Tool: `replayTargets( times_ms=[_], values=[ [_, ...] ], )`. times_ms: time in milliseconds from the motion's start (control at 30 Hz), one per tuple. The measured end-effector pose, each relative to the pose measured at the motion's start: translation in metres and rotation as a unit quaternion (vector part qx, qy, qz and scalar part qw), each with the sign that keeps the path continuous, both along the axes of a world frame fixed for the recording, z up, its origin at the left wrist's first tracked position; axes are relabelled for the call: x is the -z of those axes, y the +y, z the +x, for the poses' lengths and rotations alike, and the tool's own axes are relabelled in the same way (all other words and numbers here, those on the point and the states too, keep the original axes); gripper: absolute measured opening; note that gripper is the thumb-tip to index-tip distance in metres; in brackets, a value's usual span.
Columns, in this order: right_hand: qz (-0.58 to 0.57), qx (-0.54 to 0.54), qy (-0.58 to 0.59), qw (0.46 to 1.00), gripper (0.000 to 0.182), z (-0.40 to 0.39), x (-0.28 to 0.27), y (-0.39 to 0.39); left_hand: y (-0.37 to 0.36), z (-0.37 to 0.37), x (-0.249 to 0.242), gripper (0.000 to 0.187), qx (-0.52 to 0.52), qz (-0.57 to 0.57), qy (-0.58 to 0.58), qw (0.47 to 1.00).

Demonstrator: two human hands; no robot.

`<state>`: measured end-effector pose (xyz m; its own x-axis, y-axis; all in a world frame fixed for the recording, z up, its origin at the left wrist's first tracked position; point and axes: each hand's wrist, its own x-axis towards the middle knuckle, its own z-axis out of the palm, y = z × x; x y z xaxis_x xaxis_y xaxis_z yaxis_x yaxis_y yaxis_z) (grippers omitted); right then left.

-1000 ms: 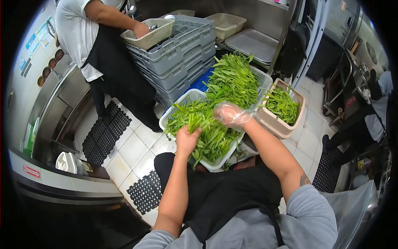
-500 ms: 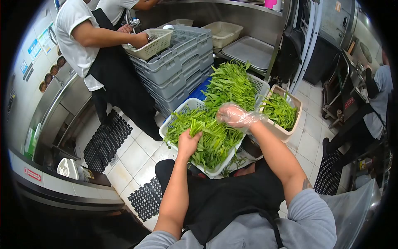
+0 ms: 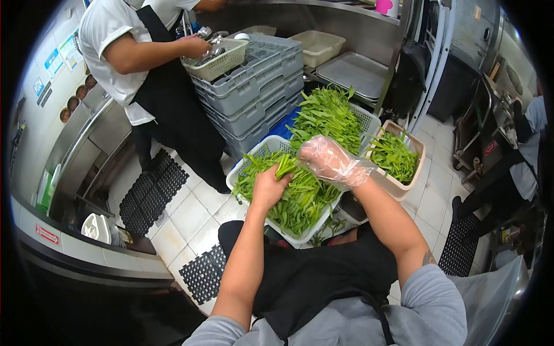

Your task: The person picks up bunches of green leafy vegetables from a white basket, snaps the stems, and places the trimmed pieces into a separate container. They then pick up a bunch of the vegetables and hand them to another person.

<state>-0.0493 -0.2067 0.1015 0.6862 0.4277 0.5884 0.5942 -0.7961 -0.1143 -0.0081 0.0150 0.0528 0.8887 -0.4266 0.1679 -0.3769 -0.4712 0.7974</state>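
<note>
Just above a white basket (image 3: 233, 180) heaped with long-leaved greens like water spinach (image 3: 306, 205), my bare left hand (image 3: 271, 185) is closed around a bunch of green stems (image 3: 285, 166). Their cut ends point up. Close to the right of that bunch is my right hand (image 3: 329, 160), in a clear plastic glove, with its fingers curled in. Whatever those fingers hold, if anything, is hidden. Behind, more greens (image 3: 326, 118) lie in a second white basket (image 3: 366, 121), stems to the right. A beige bin (image 3: 416, 164) on the right holds loose leafy pieces (image 3: 394, 154).
Stacked grey crates (image 3: 254, 106) stand at the back left, topped by a cutlery basket (image 3: 222, 66) that a co-worker (image 3: 115, 46) handles. A metal tray (image 3: 355, 75) lies behind. Another person (image 3: 522, 161) is at far right. Black mats (image 3: 153, 187) lie on the tiled floor.
My left hand has moved up and right with the stems, closer to my right hand. My right hand has turned and its fingers have curled up. The co-worker's hand has shifted over the cutlery.
</note>
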Motion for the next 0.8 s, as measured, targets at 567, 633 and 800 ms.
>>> replayTargets(
  times_ms=[567, 633, 800],
  values=[
    [0.085, 0.007, 0.316, 0.945, 0.029, 0.003, -0.005, -0.019, -0.015, -0.002, -0.015, 0.036, 0.062, -0.061, 0.041, 0.995],
    [0.08, 0.006, 0.321, 0.944, 0.031, 0.009, 0.003, -0.022, -0.025, 0.011, 0.006, 0.029, 0.097, -0.079, 0.117, 0.985],
    [0.157, 0.06, 0.347, 0.923, 0.039, -0.004, 0.011, -0.033, -0.015, 0.017, 0.034, 0.025, 0.1, -0.185, 0.295, 0.932]
  ],
)
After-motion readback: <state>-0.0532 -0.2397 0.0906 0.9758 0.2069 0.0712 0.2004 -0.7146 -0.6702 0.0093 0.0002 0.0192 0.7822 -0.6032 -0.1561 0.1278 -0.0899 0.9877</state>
